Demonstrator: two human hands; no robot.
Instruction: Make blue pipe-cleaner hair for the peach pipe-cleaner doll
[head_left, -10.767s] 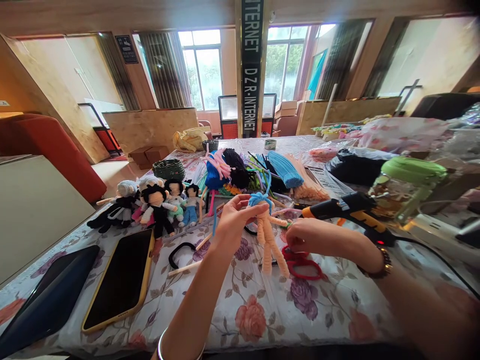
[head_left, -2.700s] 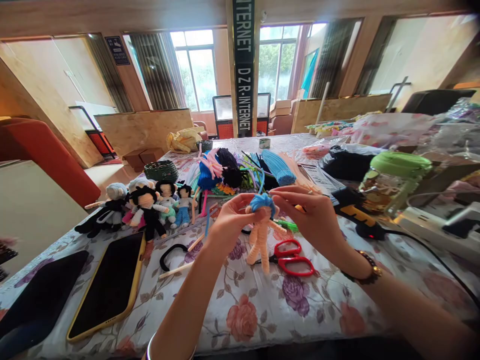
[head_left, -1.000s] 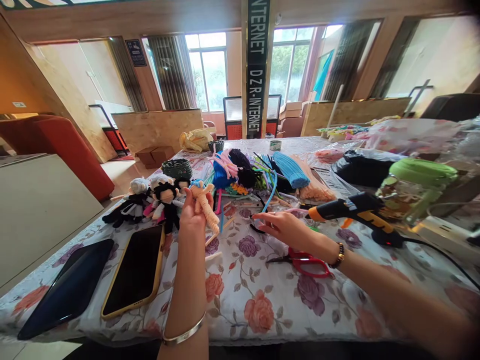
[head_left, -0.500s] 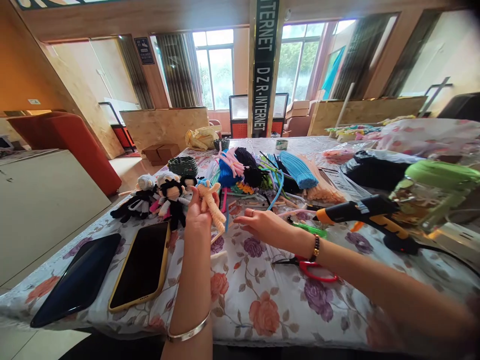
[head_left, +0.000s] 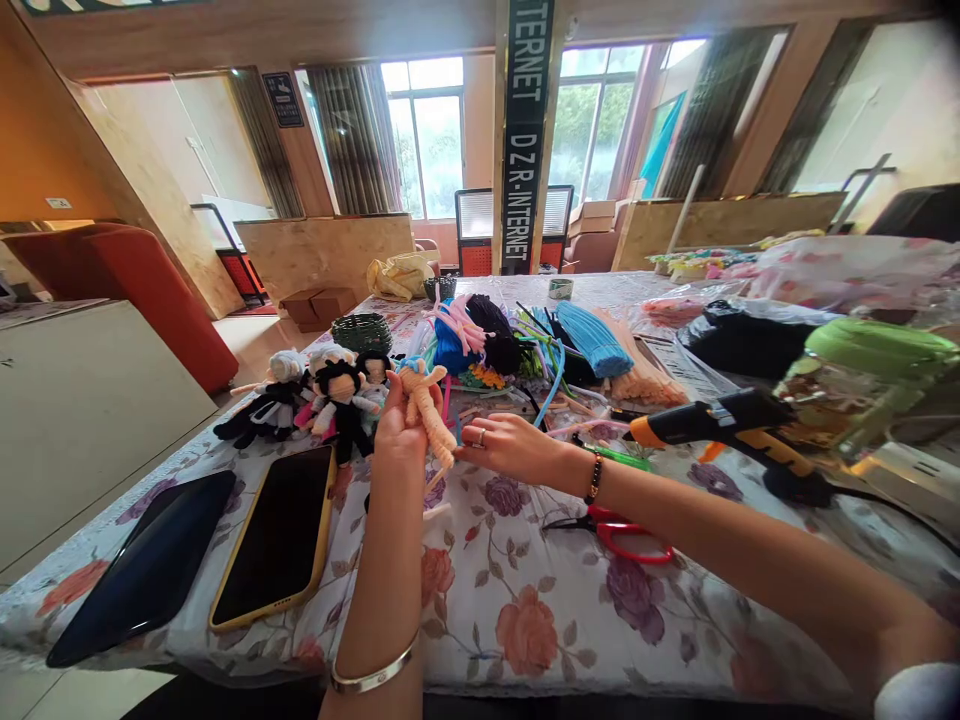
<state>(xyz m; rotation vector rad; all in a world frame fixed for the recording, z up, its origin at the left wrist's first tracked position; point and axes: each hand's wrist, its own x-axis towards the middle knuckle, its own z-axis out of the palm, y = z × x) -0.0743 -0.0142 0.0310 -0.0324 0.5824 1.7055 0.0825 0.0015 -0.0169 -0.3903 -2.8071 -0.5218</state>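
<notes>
My left hand [head_left: 397, 428] is closed round a peach pipe-cleaner doll [head_left: 429, 412] with a blue top on its head, its wound legs pointing down to the right. From the right, my right hand [head_left: 506, 446] reaches to the doll's lower leg, fingertips pinched together at its end; the fingertips are partly hidden. A thin peach strand trails below the leg. Left of my left hand sits a group of finished dolls [head_left: 341, 400] in black, white and pink. Red-handled scissors [head_left: 634, 540] lie below my right wrist, with a green-handled tool [head_left: 622, 458] behind it.
Two phones, one dark [head_left: 150, 560] and one yellow-cased [head_left: 281, 540], lie at front left. Pipe-cleaner bundles [head_left: 592, 340] and a dark woven basket [head_left: 362, 333] stand behind. A corded glue gun [head_left: 720, 420] rests at right beside a green-lidded jar [head_left: 877, 350].
My right hand has moved left, from a short gap away to the end of the doll's leg. My left hand still holds the doll. The view has shifted slightly.
</notes>
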